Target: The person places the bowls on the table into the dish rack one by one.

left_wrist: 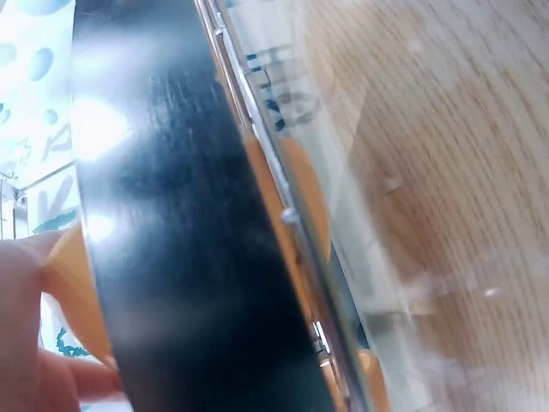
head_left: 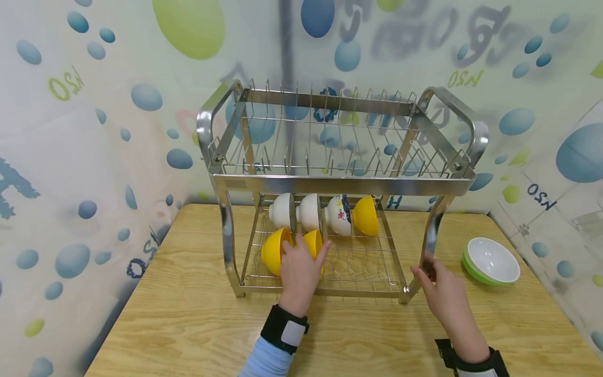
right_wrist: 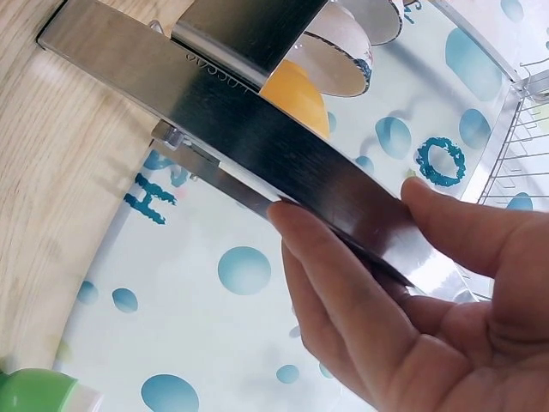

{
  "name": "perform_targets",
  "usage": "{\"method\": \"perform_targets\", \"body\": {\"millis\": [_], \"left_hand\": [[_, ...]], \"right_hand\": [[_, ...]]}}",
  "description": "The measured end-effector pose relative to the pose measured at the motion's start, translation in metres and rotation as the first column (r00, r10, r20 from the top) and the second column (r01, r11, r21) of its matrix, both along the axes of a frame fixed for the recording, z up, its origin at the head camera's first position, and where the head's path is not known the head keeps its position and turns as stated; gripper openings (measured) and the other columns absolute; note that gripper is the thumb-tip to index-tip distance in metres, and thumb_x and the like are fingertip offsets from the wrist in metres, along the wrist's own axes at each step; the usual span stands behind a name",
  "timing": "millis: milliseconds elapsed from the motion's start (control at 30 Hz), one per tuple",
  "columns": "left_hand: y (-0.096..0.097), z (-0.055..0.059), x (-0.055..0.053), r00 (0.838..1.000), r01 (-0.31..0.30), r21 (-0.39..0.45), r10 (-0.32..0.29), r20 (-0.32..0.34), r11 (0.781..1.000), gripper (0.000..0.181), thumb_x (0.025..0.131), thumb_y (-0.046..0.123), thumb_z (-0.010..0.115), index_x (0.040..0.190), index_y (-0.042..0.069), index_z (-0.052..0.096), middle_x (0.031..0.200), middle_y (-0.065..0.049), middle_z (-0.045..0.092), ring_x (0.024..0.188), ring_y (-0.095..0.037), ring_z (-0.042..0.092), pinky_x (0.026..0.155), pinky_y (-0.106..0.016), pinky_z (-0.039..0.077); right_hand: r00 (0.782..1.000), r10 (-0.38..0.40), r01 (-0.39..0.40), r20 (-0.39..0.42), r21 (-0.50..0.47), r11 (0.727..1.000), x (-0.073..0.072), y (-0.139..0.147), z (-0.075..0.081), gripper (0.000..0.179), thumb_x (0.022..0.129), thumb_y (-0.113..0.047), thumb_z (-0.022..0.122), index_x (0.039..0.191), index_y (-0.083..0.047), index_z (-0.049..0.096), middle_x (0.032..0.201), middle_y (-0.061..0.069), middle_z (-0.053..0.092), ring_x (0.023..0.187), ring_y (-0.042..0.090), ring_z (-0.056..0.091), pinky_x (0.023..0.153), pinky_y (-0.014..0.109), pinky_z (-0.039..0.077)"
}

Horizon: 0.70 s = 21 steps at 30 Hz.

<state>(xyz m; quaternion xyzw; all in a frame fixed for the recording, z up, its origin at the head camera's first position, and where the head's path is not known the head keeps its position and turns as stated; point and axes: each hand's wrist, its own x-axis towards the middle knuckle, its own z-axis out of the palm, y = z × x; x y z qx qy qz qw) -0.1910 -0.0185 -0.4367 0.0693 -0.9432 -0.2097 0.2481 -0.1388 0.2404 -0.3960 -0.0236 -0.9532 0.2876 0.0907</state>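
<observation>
My left hand [head_left: 300, 269] grips a small yellow bowl [head_left: 313, 242] in the front row of the dish rack's lower tier. That bowl [left_wrist: 75, 287] also shows between thumb and fingers in the left wrist view, partly behind the steel bar [left_wrist: 171, 215]. Another yellow bowl [head_left: 274, 252] stands on its side just left of it, touched by the fingertips in the head view. My right hand [head_left: 445, 290] holds the rack's front right leg [head_left: 430, 235], thumb on one face and fingers behind, as the right wrist view shows.
Behind, in the lower tier, white bowls [head_left: 309, 212], one flowered bowl [head_left: 340, 215] and a yellow bowl [head_left: 366, 215] stand on edge. The wire upper tier [head_left: 344, 184] overhangs them. Nested green and white bowls [head_left: 491, 262] sit on the wooden table [head_left: 188, 314] at right.
</observation>
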Motion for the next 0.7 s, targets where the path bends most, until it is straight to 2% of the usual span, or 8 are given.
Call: {"method": "perform_targets", "body": {"millis": [267,500,700], "left_hand": [[-0.002,0.006,0.003,0.999,0.006,-0.031,-0.004,0.048,1.0,0.075,0.084,0.067,0.053,0.109,-0.004,0.059,0.085,-0.021,0.056,0.056,-0.025,0.057,0.047,-0.033,0.05],[-0.002,0.01,0.006,0.995,0.01,-0.009,-0.01,0.097,1.0,0.075,0.086,0.066,0.049,0.109,-0.004,0.061,0.087,-0.021,0.057,0.063,-0.026,0.058,0.054,-0.036,0.053],[-0.002,0.011,0.006,0.995,0.017,0.019,-0.018,0.099,1.0,0.074,0.087,0.065,0.049,0.111,-0.004,0.059,0.091,-0.022,0.057,0.074,-0.03,0.06,0.06,-0.04,0.055]], "right_hand": [[1.0,0.001,-0.001,0.005,-0.002,1.0,0.0,0.0,0.0,0.038,0.097,-0.03,0.054,0.113,0.005,0.054,0.095,0.022,0.066,0.09,0.037,0.062,0.071,0.048,0.05],[0.999,-0.004,0.004,0.033,-0.009,1.0,0.001,0.0,0.0,0.041,0.097,-0.033,0.052,0.114,0.004,0.054,0.097,0.022,0.065,0.092,0.037,0.062,0.071,0.047,0.05],[1.0,-0.008,0.008,0.029,-0.005,1.0,0.001,0.0,0.0,0.042,0.097,-0.033,0.052,0.114,0.004,0.055,0.096,0.021,0.065,0.091,0.036,0.062,0.07,0.046,0.05]]}}
